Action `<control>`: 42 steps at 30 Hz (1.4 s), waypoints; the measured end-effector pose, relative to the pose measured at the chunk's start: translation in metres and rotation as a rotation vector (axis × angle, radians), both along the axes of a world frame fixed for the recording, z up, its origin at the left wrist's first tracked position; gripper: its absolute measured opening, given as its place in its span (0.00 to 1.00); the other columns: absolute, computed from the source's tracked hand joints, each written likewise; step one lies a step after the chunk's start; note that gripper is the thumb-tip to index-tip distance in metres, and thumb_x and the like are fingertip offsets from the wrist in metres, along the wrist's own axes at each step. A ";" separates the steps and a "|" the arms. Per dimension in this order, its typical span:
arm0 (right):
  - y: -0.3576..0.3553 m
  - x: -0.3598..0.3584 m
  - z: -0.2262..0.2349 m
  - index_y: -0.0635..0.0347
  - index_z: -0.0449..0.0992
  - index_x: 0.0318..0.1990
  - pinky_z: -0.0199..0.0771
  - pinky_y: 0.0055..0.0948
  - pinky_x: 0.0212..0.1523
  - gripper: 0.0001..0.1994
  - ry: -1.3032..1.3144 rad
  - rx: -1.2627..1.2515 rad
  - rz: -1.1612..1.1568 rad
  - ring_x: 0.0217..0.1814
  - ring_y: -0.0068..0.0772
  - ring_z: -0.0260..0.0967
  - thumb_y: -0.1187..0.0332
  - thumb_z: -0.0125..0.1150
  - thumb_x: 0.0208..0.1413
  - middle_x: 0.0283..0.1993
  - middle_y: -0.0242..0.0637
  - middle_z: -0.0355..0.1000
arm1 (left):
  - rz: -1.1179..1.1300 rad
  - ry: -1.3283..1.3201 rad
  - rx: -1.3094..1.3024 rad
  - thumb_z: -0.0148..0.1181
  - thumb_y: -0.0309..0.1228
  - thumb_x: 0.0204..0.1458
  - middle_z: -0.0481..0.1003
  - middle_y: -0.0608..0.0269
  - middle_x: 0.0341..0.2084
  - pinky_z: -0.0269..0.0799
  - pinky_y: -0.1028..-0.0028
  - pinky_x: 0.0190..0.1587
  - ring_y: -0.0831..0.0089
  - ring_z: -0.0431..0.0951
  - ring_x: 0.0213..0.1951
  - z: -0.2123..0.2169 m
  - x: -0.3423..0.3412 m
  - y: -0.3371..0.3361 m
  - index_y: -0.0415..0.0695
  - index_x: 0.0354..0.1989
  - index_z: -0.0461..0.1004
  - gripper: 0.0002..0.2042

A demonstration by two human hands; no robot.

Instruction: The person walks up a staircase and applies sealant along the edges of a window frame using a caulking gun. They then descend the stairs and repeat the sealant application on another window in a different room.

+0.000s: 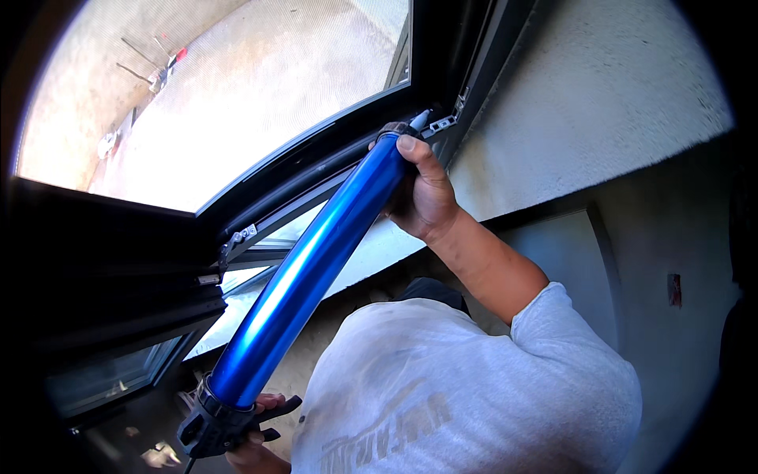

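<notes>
A caulking gun (304, 268) with a shiny blue barrel slants across the middle, its pale nozzle (420, 120) pointing up and right at the corner of a dark window frame (316, 146). My right hand (426, 193) grips the barrel near its front collar, thumb on top and the other fingers mostly hidden behind. At the lower left, my left hand (253, 454) is closed around the black handle and trigger end (213, 423), partly covered by it. The nozzle tip is close to a metal hinge (444, 124); whether it touches the frame cannot be told.
Beyond the frame is a bright window pane (260, 87) with pale ground behind it. A rough grey wall (616, 87) runs along the upper right. Another metal fitting (241, 235) sits on the frame's left side. Below it, a second glazed frame (118, 371) shows.
</notes>
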State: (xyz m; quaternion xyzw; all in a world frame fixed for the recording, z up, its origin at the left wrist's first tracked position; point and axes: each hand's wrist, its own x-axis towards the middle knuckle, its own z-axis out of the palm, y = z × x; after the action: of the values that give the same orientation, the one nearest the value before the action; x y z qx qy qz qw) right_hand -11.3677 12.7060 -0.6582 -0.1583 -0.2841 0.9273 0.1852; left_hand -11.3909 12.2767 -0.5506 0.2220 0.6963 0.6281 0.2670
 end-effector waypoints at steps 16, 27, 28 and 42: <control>0.035 -0.016 -0.003 0.47 0.66 0.60 0.80 0.49 0.50 0.37 -0.234 -0.021 -0.037 0.62 0.48 0.65 0.36 0.68 0.49 0.57 0.46 0.64 | 0.169 -0.181 0.039 0.73 0.47 0.48 0.77 0.47 0.40 0.78 0.55 0.48 0.55 0.80 0.42 0.003 -0.016 0.011 0.34 0.50 0.74 0.30; 0.053 -0.004 0.016 0.61 0.62 0.62 0.78 0.31 0.33 0.52 -0.433 0.181 0.028 0.43 0.39 0.77 0.24 0.65 0.43 0.49 0.52 0.68 | 0.558 -0.437 0.254 0.70 0.52 0.48 0.73 0.46 0.43 0.75 0.51 0.50 0.54 0.76 0.46 -0.039 -0.016 -0.057 0.31 0.51 0.68 0.35; 0.055 -0.004 0.015 0.61 0.62 0.61 0.78 0.30 0.31 0.52 -0.434 0.186 0.036 0.40 0.38 0.78 0.24 0.65 0.43 0.48 0.52 0.68 | 0.573 -0.468 0.265 0.70 0.52 0.48 0.73 0.46 0.43 0.75 0.51 0.50 0.55 0.76 0.45 -0.034 -0.020 -0.059 0.32 0.51 0.68 0.35; 0.043 -0.016 0.008 0.48 0.69 0.56 0.76 0.27 0.30 0.41 -0.411 -0.076 -0.120 0.49 0.38 0.74 0.29 0.70 0.44 0.48 0.41 0.72 | 0.263 -0.222 0.048 0.72 0.51 0.47 0.74 0.46 0.37 0.77 0.56 0.42 0.55 0.78 0.39 0.016 -0.014 0.023 0.31 0.46 0.71 0.33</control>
State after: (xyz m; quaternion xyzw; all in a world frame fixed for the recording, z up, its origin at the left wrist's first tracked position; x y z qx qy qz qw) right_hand -11.3833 12.7486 -0.6499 -0.3676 -0.2707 0.8729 0.1722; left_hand -11.4049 12.3001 -0.5347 0.0646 0.6704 0.6948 0.2522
